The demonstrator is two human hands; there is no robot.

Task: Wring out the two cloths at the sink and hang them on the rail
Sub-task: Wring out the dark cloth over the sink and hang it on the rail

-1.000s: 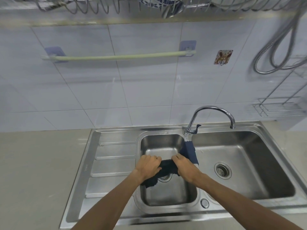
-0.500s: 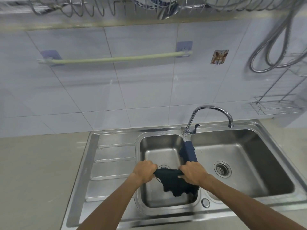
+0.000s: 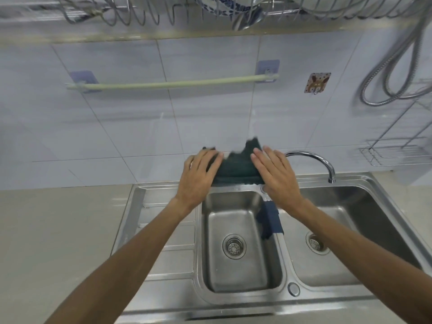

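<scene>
Dark cloth [image 3: 236,167] spread between left hand [image 3: 201,176] and right hand [image 3: 277,174], fingers gripping its side edges. Rail [image 3: 173,84] straight above, long axis parallel to cloth.

Dark green cloth [image 3: 236,168]: I now hold it raised from the basin toward twelve o'clock, spread between left hand [image 3: 201,176] and right hand [image 3: 275,174], no longer twisted.

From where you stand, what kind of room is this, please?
Most likely a home kitchen, at the washing-up spot. A stainless steel double sink with a curved chrome tap sits below a white tiled wall, and a wire dish rack holding a blue-patterned bowl hangs overhead.
</scene>
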